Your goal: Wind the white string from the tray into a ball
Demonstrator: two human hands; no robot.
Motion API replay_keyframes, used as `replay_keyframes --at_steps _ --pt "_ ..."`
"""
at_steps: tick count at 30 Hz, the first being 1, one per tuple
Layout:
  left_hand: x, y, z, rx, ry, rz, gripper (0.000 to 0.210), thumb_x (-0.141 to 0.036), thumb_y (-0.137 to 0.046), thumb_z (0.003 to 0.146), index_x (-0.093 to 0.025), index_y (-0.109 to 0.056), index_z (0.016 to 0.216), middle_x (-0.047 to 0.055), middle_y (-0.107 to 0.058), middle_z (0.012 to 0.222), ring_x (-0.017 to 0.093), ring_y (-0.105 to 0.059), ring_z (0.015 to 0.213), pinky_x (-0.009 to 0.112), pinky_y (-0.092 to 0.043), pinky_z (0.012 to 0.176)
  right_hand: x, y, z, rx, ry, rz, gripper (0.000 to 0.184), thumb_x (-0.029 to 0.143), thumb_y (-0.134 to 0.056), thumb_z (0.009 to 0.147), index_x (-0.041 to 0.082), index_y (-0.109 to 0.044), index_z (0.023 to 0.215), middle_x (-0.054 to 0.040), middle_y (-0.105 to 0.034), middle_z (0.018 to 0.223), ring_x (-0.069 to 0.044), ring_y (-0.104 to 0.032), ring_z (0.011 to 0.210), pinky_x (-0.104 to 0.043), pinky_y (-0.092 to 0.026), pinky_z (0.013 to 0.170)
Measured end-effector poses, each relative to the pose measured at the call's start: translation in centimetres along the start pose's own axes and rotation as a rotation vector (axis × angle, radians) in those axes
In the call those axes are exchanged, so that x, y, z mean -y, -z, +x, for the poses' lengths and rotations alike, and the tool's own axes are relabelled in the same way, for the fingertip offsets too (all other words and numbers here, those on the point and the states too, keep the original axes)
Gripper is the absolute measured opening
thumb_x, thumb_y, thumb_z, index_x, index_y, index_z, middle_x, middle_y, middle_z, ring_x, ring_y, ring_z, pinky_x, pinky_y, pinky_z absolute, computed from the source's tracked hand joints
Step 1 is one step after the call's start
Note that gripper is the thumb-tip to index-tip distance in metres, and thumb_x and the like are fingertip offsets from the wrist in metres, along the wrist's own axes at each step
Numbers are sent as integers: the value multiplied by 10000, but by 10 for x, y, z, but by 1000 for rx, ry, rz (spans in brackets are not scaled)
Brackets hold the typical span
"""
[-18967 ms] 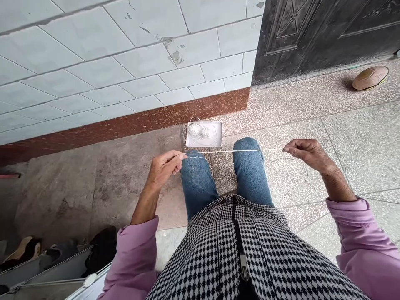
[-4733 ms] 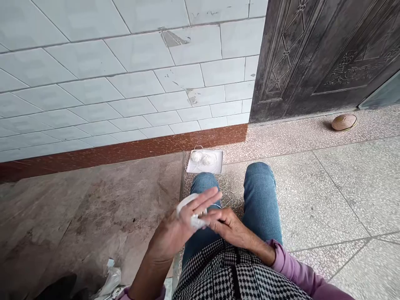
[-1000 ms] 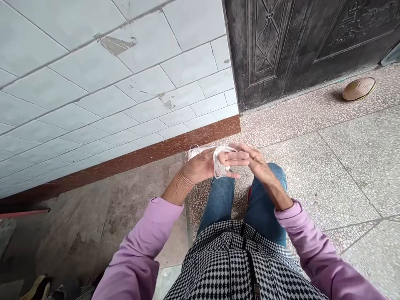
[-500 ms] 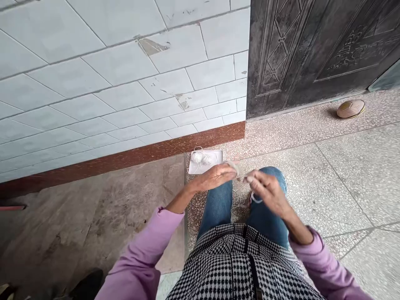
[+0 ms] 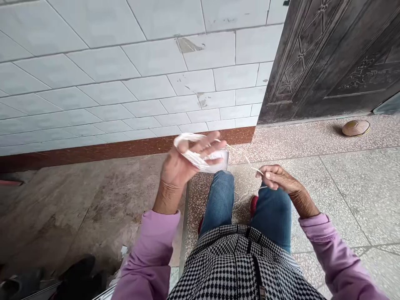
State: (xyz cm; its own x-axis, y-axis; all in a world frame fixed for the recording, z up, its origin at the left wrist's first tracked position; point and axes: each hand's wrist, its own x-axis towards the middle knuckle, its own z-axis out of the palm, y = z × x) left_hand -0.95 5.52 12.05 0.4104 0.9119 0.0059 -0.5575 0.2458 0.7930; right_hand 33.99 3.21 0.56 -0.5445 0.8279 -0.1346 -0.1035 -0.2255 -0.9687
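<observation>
My left hand point(image 5: 186, 160) is raised with its fingers spread, and several loops of white string point(image 5: 195, 158) are wound around the fingers and thumb, so it carries the coil. From there a single strand runs across to my right hand point(image 5: 276, 178), whose thumb and fingers are pinched on it above my right knee. A slack length of the same string hangs below the right hand toward loose loops point(image 5: 238, 203) on the floor between my legs. Behind my left fingers is a white tray point(image 5: 223, 160), mostly hidden, its contents hard to make out.
A white tiled wall point(image 5: 150, 87) with a red-brown base strip stands in front. To the right are a dark carved door point(image 5: 325, 62) and a ball point(image 5: 356, 128) on the speckled floor point(image 5: 343, 187). Dark objects point(image 5: 81, 275) lie at the lower left.
My left hand has turned and lifted to the left, its fingers spreading inside the loops. My right hand has moved slightly right, and the strand between the hands is longer.
</observation>
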Motion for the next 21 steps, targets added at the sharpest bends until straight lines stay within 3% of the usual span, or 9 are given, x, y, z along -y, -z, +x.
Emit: replay_keyframes --at_steps 3,7,11,17,21 --pt "-40 14 -4 -190 -272 85 379 -675 -758 940 -305 -794 868 -12 -675 1569 423 -378 1667 665 -483 1234 9 37 -7 -224 36 22 464 631 -881 847 198 -717 835 107 -320 536 -59 -188 471 -233 -151 452" --pt "-75 42 -16 -227 -501 238 248 -593 -679 1040 -402 -833 1002 -68 -743 1463 311 -518 1581 560 -361 1348 12 100 -23 -567 100 22 401 560 -919 812 227 -697 816 123 -213 552 -70 -119 495 -253 -135 446" --pt "-78 64 -17 -232 -451 210 355 -555 -531 1120 -401 -828 1002 -64 -757 1444 293 -535 1561 606 -190 1396 -3 150 -30 -659 52 -43 415 579 -945 752 217 -743 786 105 -246 546 -71 -159 477 -265 -137 421" --pt "-76 79 3 -267 -371 237 378 -611 -578 1068 -336 -803 938 -133 -762 1435 323 -254 1720 554 -159 1414 -16 208 -36 -720 133 -107 420 622 -992 690 272 -762 703 73 -283 480 -85 -185 408 -319 -79 384" --pt "-85 88 12 -288 -392 279 463 -559 -425 1149 -319 -797 1014 -130 -770 1418 270 -423 1645 528 -177 1410 -6 252 -66 -817 251 -160 408 637 -1012 676 326 -748 691 62 -265 471 -102 -151 410 -370 -37 387"
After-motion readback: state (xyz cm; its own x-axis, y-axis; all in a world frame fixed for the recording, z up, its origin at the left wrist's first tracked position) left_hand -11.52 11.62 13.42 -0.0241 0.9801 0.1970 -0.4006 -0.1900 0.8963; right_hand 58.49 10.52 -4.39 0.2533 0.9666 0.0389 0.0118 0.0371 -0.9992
